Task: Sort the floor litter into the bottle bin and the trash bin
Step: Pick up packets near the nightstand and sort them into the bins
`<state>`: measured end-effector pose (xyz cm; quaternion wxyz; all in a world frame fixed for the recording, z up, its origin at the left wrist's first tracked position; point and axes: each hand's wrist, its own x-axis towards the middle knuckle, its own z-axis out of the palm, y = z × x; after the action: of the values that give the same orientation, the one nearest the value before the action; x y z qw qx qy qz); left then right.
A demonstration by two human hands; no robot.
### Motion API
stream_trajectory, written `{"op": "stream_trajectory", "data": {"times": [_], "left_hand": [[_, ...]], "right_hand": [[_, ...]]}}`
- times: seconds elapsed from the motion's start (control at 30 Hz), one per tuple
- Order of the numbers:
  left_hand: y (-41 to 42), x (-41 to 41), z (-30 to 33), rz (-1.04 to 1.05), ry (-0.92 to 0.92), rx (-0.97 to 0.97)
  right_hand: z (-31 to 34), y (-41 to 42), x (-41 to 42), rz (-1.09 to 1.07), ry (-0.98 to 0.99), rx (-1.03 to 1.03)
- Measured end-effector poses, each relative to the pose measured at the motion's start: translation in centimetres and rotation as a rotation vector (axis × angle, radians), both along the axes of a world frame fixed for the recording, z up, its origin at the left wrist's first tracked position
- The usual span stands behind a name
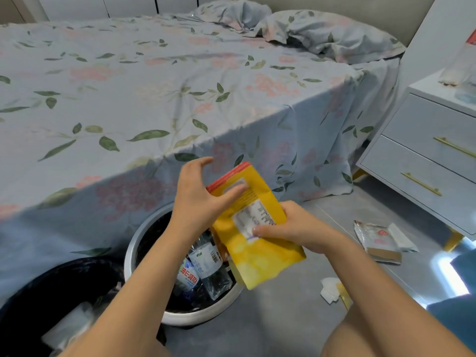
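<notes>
yellow snack bag (253, 235): flat foil pouch with a red strip along its top edge and a white printed label on the facing side; held tilted in the air, lower corner hanging over the right rim of the white bin, top edge toward the bed

right hand (296, 230): fingers and thumb curled round the right edge of the bag at the label, pinching it

left hand (198, 194): fingers spread and slightly bent; thumb lying across the upper face of the bag near the red strip, remaining fingers raised clear of it

white bin (180, 316): round, white-rimmed, dark liner inside; stands on the floor against the hanging bedsheet, directly below the hands

plastic bottles (203, 269): several clear, crushed bottles with printed labels, lying inside the white bin

black-lined bin (51, 287): to the left of the white bin, just beside it; pale crumpled wrapping visible inside, lower left

white and brown packets (378, 240): flat wrappers lying overlapped on the grey floor (283, 318), right of the hands, near the nightstand's foot

crumpled white paper (329, 289): on the floor near the right forearm, touching a yellow scrap at its right side

bed (154, 86): blue-grey floral sheet draped to the floor, two pillows at the far end

nightstand (425, 150): white, two drawers with gold bar handles, right of the bed
</notes>
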<state>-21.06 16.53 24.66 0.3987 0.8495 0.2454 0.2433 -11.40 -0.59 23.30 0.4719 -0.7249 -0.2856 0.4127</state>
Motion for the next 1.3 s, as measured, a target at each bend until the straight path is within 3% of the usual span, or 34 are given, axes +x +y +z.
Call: {"op": "stream_trajectory", "data": {"times": [0.07, 0.13, 0.2, 0.23, 0.37, 0.47, 0.63, 0.83, 0.97, 1.03, 1.1, 1.23, 1.3], "left_hand": [[0.3, 0.2, -0.1, 0.076, 0.135, -0.237], [0.3, 0.4, -0.1, -0.047, 0.261, -0.65], [0.1, 0.5, -0.3, -0.157, 0.245, -0.966], [0.2, 0.5, -0.2, -0.162, 0.218, -1.005], [1.6, 0.3, -0.2, -0.276, 0.163, -1.003], [1.7, 0.1, -0.2, -0.334, 0.143, -1.001], [1.4, 0.7, 0.1, -0.264, 0.106, -0.983], [2.4, 0.4, 0.5, -0.205, 0.209, -1.201], [1.4, 0.4, 0.4, -0.22, 0.305, -1.02], [1.3, 0.5, 0.1, -0.181, 0.306, -0.932], [1.6, 0.4, 0.0, -0.153, 0.296, -0.939], [2.1, 0.4, 0.5, -0.128, 0.184, -1.011], [2.1, 0.4, 0.6, -0.122, 0.134, -0.982]], "right_hand": [[-0.1, 0.5, 0.1, -0.19, 0.035, 0.118], [-0.2, 1.2, -0.2, -0.318, 0.07, 0.21], [-0.5, 1.8, -0.6, -0.379, 0.13, 0.261], [-0.5, 1.9, -0.7, -0.388, 0.174, 0.275], [0.1, 1.5, 0.4, -0.338, 0.354, 0.296], [0.4, 0.9, 1.4, -0.28, 0.35, 0.308], [-0.2, 0.8, 1.5, -0.327, 0.277, 0.501], [-0.9, 0.1, 1.8, -0.267, -0.299, 0.522], [-1.9, 0.1, 1.5, -0.181, -0.712, 0.403], [-1.8, 0.2, 1.7, -0.117, -0.785, 0.364], [-1.2, 0.2, 1.6, -0.091, -0.6, 0.33], [0.2, -0.1, 2.1, -0.203, 0.307, 0.426], [0.4, -0.2, 2.3, -0.184, 0.458, 0.417]]}}
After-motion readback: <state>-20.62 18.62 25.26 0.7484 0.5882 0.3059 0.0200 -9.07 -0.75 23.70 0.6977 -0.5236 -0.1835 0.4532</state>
